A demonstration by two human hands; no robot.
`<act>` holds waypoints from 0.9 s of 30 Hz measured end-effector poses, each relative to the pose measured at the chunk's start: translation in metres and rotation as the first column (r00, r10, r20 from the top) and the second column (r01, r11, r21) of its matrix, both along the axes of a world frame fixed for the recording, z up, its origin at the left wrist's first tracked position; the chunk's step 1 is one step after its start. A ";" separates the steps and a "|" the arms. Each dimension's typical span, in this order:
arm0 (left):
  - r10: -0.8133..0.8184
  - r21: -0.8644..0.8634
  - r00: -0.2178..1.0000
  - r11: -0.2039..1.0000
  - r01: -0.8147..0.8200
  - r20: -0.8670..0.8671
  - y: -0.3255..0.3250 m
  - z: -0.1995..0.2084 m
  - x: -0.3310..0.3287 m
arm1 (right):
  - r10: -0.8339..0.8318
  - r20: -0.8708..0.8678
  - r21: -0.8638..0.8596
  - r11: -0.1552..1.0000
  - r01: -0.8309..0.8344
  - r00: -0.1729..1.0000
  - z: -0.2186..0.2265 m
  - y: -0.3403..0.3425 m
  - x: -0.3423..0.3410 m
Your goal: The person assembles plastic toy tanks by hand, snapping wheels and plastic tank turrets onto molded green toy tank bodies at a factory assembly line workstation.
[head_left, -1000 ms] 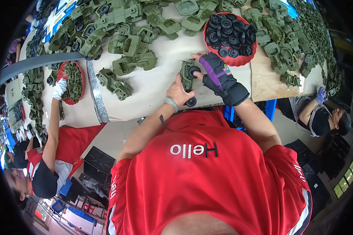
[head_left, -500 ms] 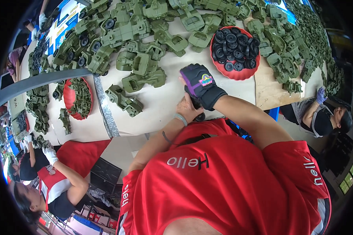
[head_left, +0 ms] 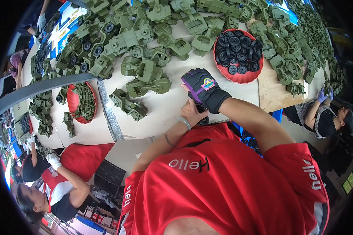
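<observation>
My left hand [head_left: 193, 114], bare with a band at the wrist, is closed at the table's front edge. My right hand [head_left: 202, 87], in a black and purple fingerless glove, is curled over it from above, so the two overlap. They grip a mostly hidden toy piece; only a black wheel [head_left: 203, 120] and a bit of dark material show beneath the hands. Left of them lies an olive-green toy vehicle body [head_left: 128, 105], with a small cluster of similar bodies [head_left: 147, 78] behind it. Beyond my right hand stands a red scalloped bowl [head_left: 239, 79] heaped with black wheels [head_left: 239, 49].
Green vehicle bodies [head_left: 176, 43] pile up along the far side of the table. A second red bowl [head_left: 71, 102] of small green parts stands left, near a grey curved bar [head_left: 47, 83]. Co-workers sit on both sides; one's white-gloved hand [head_left: 53, 161] is at the left.
The whole view has shifted slightly, moving the table's contents down and right. My hands keep nearly the same overlapping grip. Both gloved hands of the co-worker at the right now show.
</observation>
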State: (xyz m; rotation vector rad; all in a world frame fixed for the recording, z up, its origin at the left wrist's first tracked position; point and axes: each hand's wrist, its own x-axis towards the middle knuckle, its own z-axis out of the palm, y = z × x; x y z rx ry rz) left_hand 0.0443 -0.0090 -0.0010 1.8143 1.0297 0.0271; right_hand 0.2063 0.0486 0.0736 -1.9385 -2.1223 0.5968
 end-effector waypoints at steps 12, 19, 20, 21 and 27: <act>0.453 -0.591 0.661 0.806 -0.016 0.599 0.091 0.125 -0.044 | -0.485 -0.656 0.145 0.671 0.727 0.578 0.016 -0.093 0.082; 0.723 -0.712 0.355 0.676 -0.188 0.592 0.184 0.146 -0.060 | -0.557 -0.506 0.038 0.749 0.662 0.659 -0.034 -0.165 0.077; 0.721 -0.689 0.292 0.690 -0.221 0.629 0.205 0.146 -0.063 | -0.559 -0.446 0.066 0.758 0.649 0.699 -0.038 -0.169 0.076; 0.755 -0.694 0.264 0.656 -0.297 0.600 0.226 0.147 -0.069 | -0.535 -0.456 0.082 0.770 0.632 0.711 -0.036 -0.169 0.073; 0.922 -0.726 0.082 0.350 -0.592 0.378 0.366 0.164 -0.111 | -0.667 -0.439 -0.187 0.723 0.665 0.601 -0.033 -0.188 0.070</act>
